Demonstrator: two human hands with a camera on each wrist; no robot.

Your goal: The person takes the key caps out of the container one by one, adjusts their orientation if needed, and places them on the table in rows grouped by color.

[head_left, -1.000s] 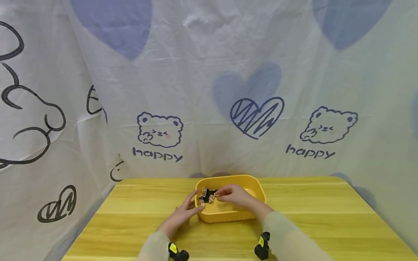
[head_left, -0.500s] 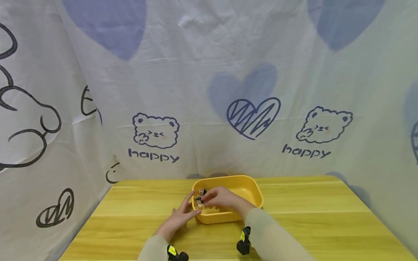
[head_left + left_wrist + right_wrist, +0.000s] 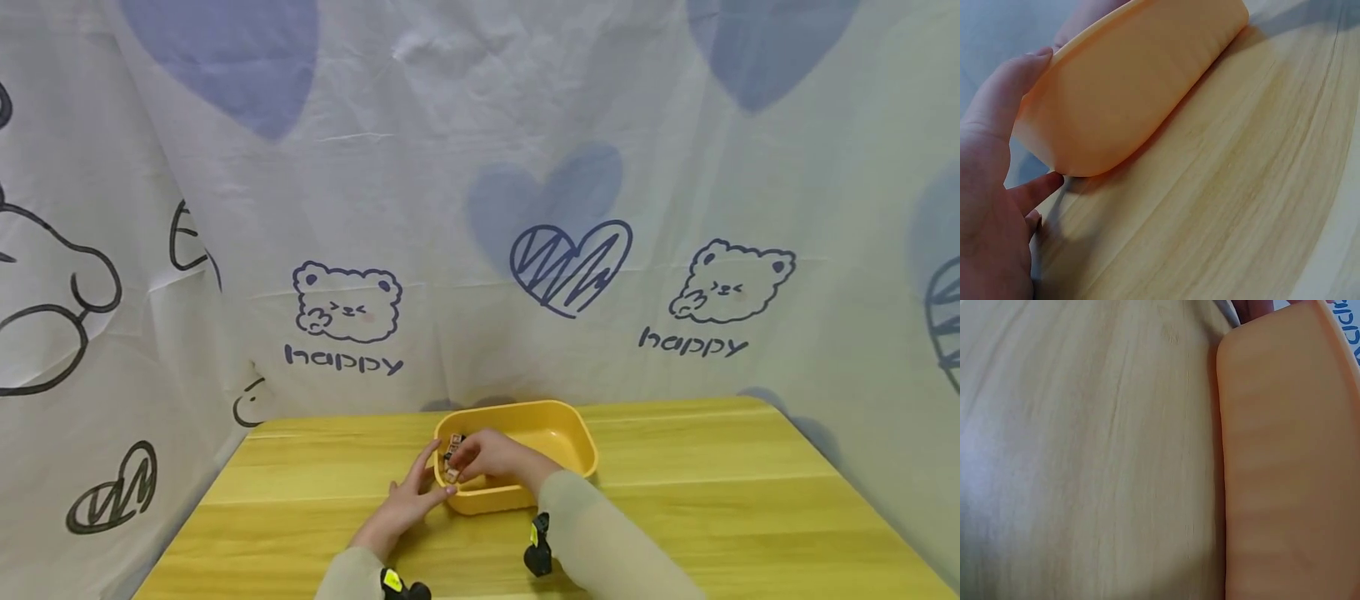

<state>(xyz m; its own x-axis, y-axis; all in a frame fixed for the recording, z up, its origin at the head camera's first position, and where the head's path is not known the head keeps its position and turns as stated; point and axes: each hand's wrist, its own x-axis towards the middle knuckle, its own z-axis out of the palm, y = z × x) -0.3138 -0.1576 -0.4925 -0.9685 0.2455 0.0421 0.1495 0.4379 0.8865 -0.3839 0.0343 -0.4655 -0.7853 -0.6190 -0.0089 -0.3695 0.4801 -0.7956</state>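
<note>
Yellow plastic forms the bin [image 3: 491, 502], which sits on a wood-grain table [image 3: 690, 475] in front of a white cloth [image 3: 450, 108] printed with hearts and bears. At the bin's left end, inside it, lie several small pieces [image 3: 455, 441], dark and pale, too tiny to make out well. The left hand [image 3: 405, 505] is spread wide around that end, fingers straight, its thumb resting on the near rim. The right hand [image 3: 495, 456] reaches inside over the pieces with fingers bent, thumb and fingertips close to them; whether it pinches one I cannot tell. Pale sleeves [image 3: 611, 533] cover both forearms.
</note>
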